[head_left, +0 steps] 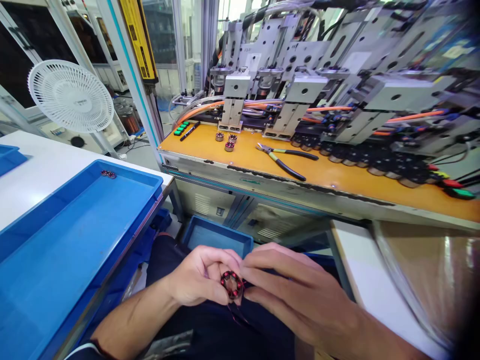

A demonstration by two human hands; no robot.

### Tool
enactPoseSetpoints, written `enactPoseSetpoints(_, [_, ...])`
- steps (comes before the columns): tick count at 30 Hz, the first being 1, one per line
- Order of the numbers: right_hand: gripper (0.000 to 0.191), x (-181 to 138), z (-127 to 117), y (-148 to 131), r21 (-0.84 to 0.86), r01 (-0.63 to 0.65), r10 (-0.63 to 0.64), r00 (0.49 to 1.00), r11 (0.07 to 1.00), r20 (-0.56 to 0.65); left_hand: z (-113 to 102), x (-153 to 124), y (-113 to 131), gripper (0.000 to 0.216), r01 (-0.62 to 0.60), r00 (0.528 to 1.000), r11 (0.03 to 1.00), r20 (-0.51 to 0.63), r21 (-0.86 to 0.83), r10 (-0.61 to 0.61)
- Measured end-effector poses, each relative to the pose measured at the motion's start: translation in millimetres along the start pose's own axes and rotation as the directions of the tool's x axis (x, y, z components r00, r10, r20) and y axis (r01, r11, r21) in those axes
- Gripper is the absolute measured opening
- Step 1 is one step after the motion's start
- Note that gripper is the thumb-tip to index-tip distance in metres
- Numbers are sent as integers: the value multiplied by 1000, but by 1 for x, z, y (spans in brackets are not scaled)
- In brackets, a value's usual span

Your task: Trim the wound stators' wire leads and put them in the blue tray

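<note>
In front of my lap, my left hand (200,277) pinches a small ring-shaped wound stator (231,285) with dark teeth and red wire coils between thumb and fingers. Thin wire ends (237,316) trail below it. From the right, my right hand (296,285) reaches in, with its fingertips drawn together at the stator's right edge. Whatever those fingertips grip is too small to make out, though a wire shows close by. Farther off on the orange bench top lie several similar stators (229,146) and a pair of cutting pliers (287,157) with open handles.
A large blue tray (75,207) at left has stators (108,174) in its far corner. Machine fixtures (234,102) line the orange bench (247,162), beside a black pen (190,131) and dark round parts (350,157). A lower blue bin (219,235) sits beyond my hands; a white fan (71,97) stands left.
</note>
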State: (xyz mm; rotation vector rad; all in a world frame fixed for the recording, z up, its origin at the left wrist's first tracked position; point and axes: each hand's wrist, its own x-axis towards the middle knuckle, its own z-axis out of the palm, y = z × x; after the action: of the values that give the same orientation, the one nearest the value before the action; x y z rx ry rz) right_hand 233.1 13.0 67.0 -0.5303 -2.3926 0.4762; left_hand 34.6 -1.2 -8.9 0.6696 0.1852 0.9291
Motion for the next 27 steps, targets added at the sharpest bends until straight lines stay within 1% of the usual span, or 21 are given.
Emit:
enactPoseSetpoints(5, [9, 3, 8, 1, 15, 18, -17, 997, 1000, -71, 1, 0, -4, 36, 9, 1000, 997, -5, -79, -10])
enactPoseSetpoints(11, [14, -2, 12, 6, -33, 19, -23, 991, 999, -129, 0, 1, -2, 37, 24, 998, 998, -55, -66, -28])
enactPoseSetpoints(15, [17, -4, 16, 7, -16, 9, -11, 984, 1000, -176, -1, 2, -2, 37, 25, 996, 999, -85, -29, -27])
enactPoseSetpoints(18, [21, -6, 19, 8, 26, -1, 6, 982, 1000, -191, -2, 3, -2, 37, 14, 994, 1000, -105, 25, -11])
enactPoseSetpoints(22, [25, -9, 25, 8, 121, -54, 81, 970, 991, -231, -3, 3, 1, 37, -17, 991, 992, -126, 123, 33])
enactPoseSetpoints(25, [23, -9, 32, 5, 162, -94, 134, 955, 982, -263, -3, 3, 5, 36, -46, 988, 969, -131, 245, 80])
enactPoseSetpoints(27, [19, -9, 37, 2, 180, -123, 173, 941, 976, -291, -3, 3, 6, 37, -82, 983, 936, -126, 343, 132])
